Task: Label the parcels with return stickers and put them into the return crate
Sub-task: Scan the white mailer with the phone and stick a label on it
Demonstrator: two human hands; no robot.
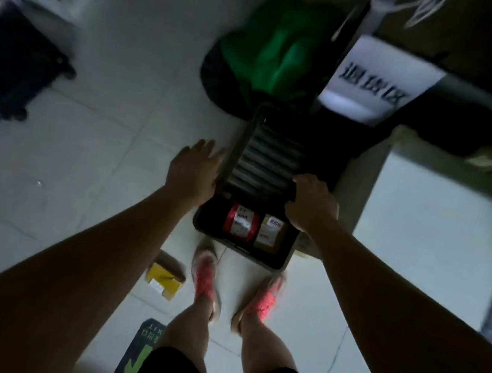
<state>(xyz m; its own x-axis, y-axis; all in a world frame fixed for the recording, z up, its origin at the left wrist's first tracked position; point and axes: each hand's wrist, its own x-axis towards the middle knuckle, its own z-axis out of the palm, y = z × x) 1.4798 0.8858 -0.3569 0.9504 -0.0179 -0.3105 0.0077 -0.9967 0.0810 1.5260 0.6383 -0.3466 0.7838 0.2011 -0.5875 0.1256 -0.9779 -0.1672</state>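
Observation:
A dark crate (278,262) stands on the floor in front of my feet. Inside it lie a red parcel (240,221) and a brown parcel (270,233), each with a white label. A ribbed dark lid (266,157) covers the crate's far part. My right hand (311,206) grips the lid's near right edge with curled fingers. My left hand (195,168) lies at the lid's left side, its fingers straight. A yellow and brown parcel (165,276) lies on the floor left of my left foot.
A green bag (276,51) sits behind the crate. A white sign with dark characters (376,81) hangs on a shelf frame at right. A dark wheeled bin (5,67) stands at left. A green floor sticker (138,357) lies near my legs.

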